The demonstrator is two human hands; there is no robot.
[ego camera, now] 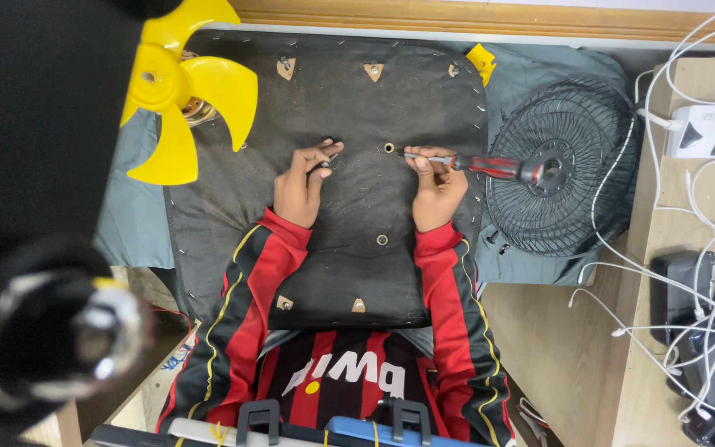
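Head view, looking down: right hand (439,192) at centre frame, fingers closed around a red-handled screwdriver (473,163), tip aimed left toward a small metal-ringed hole (388,148) in a black fabric-covered panel (349,240). Left hand (299,186) just left of centre, fingers pinched on a small dark piece (322,165), too small to identify. Panel spread across the middle of the frame, edged with staples, over a grey cloth (130,223). Yellow fan blade (179,87) at upper left, black wire fan guard (560,178) at right, white power strip (713,131) and tangled white cables (688,273) at far right on a wooden worktop (556,348). Screwdriver likely light and rigid, handle ribbed enough for a firm hold; best taken mid-handle, as now. Panel probably stiff beneath its soft, non-slip covering. Small pinched piece easily dropped.
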